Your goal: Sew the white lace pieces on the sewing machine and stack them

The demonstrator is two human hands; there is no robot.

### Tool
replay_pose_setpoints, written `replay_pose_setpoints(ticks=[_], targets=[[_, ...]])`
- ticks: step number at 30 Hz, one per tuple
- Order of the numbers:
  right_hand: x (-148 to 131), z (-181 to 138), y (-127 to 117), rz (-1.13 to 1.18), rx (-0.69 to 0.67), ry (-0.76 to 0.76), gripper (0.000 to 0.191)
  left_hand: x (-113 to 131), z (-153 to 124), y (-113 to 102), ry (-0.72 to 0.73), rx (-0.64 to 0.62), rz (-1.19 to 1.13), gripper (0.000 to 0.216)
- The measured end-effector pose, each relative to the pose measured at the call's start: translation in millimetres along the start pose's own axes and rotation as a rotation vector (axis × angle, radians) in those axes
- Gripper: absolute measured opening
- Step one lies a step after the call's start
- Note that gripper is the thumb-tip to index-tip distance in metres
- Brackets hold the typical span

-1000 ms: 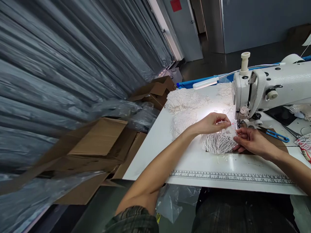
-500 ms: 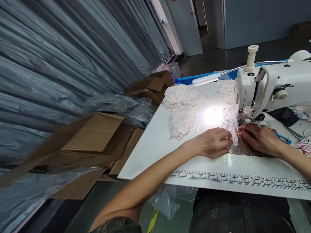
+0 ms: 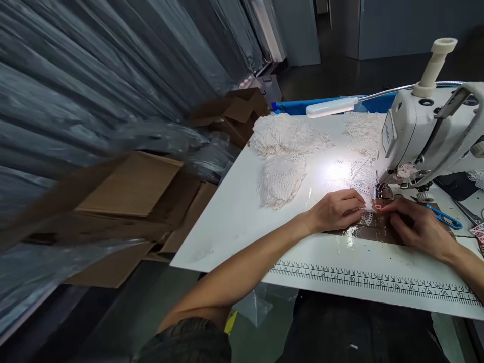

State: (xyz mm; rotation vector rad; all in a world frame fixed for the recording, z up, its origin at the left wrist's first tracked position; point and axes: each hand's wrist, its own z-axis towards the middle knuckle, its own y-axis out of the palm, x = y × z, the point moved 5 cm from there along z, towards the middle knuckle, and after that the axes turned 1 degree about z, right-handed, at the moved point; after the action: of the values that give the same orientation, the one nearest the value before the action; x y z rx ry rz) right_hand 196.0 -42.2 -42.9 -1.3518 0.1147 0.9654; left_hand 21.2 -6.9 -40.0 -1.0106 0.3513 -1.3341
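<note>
At the needle of a white sewing machine (image 3: 406, 133), white lace fabric (image 3: 361, 174) lies partly under the presser foot (image 3: 379, 190). My left hand (image 3: 336, 210) is closed with its fingertips pinching the lace edge just left of the foot. My right hand (image 3: 421, 224) comes from the other side, its fingertips at a small white tag with a red mark (image 3: 378, 206) in front of the foot. The thumb's contact with the tag is hidden. Brown tape-like sheeting (image 3: 381, 232) covers the table under both hands.
Piles of white lace (image 3: 283, 179) lie on the white table (image 3: 227, 229) at left. A ruler strip (image 3: 363, 280) runs along the front edge. Blue snips (image 3: 444, 217) lie right of my right hand. A lamp (image 3: 333, 107) shines from behind; cardboard boxes (image 3: 132, 184) stand left.
The view has shifted, with the machine now larger and further right. My left hand has gone from lying on the lace to pinching its edge, and the red-marked tag shows more clearly.
</note>
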Motion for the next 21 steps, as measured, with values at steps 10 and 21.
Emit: replay_pose_setpoints(ticks=[10, 21], targets=[[-11.3, -8.2, 13.9, -0.159, -0.055, -0.218, 0.033, 5.2, -1.6, 4.2, 0.166, -0.025, 0.230, 0.017], [-9.2, -8.8, 14.1, -0.144, -0.067, -0.184, 0.033, 3.1, -4.8, 11.1, 0.179, -0.106, 0.287, 0.019]])
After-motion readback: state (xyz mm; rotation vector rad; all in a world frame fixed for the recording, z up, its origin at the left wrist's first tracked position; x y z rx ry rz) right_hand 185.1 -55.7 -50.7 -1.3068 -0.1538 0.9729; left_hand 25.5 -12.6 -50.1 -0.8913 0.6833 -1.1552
